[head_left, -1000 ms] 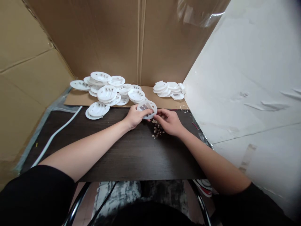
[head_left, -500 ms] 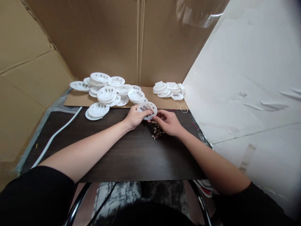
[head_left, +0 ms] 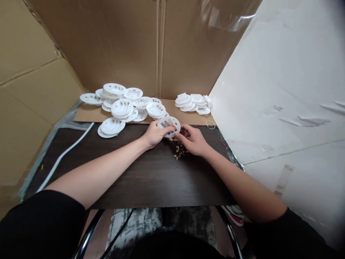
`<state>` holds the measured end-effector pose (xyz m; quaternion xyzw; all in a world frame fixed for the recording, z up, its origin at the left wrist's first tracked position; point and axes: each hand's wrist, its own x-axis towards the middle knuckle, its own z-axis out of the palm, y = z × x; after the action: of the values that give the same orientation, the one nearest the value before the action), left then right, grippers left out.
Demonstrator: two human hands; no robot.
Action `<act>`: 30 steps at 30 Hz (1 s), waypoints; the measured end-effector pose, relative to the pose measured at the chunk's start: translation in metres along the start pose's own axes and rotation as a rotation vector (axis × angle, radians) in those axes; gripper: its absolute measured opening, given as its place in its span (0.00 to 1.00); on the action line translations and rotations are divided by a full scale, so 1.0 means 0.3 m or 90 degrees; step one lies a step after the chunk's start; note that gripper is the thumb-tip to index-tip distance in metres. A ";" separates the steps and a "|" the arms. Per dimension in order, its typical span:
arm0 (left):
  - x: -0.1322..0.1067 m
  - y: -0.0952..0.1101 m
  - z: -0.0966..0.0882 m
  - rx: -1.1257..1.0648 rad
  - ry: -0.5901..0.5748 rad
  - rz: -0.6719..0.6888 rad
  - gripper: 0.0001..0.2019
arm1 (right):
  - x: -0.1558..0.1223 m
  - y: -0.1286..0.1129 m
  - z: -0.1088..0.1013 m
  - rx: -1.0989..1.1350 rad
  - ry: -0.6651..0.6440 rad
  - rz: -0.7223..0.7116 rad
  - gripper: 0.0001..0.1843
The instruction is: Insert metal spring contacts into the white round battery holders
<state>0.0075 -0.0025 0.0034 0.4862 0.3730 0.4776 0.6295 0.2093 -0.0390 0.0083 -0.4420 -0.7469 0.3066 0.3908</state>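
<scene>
My left hand (head_left: pixel 155 135) grips a round white plastic disc (head_left: pixel 167 123) with slotted compartments, its thumb lying across the disc's face. At the disc's lower right edge is my right hand (head_left: pixel 193 140), thumb and fingers drawn together near the rim. Whatever may be between those fingertips is too small to make out. Beneath the right hand lies a small heap of brass-coloured metal pieces (head_left: pixel 178 153), partly covered by the hand.
Several similar white discs (head_left: pixel 112 126) are piled at the back left on a cardboard sheet (head_left: pixel 88 113). More white pieces (head_left: pixel 192 102) sit at the back right, near a pale loop (head_left: pixel 210 125). A white cable (head_left: pixel 63 153) runs along the left of the dark table (head_left: pixel 161 183).
</scene>
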 end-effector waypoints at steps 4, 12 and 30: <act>-0.001 0.000 0.000 0.013 -0.005 -0.002 0.19 | 0.000 0.001 -0.001 -0.017 -0.015 -0.030 0.16; -0.004 0.005 0.003 0.018 -0.010 -0.002 0.19 | 0.002 0.002 -0.006 -0.027 -0.031 -0.027 0.16; -0.023 -0.007 0.017 0.105 -0.025 0.095 0.18 | 0.015 0.014 0.016 0.220 -0.040 0.136 0.18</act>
<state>0.0109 -0.0105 0.0027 0.5723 0.3614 0.4812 0.5570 0.2057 -0.0336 0.0039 -0.4355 -0.6439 0.4836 0.4024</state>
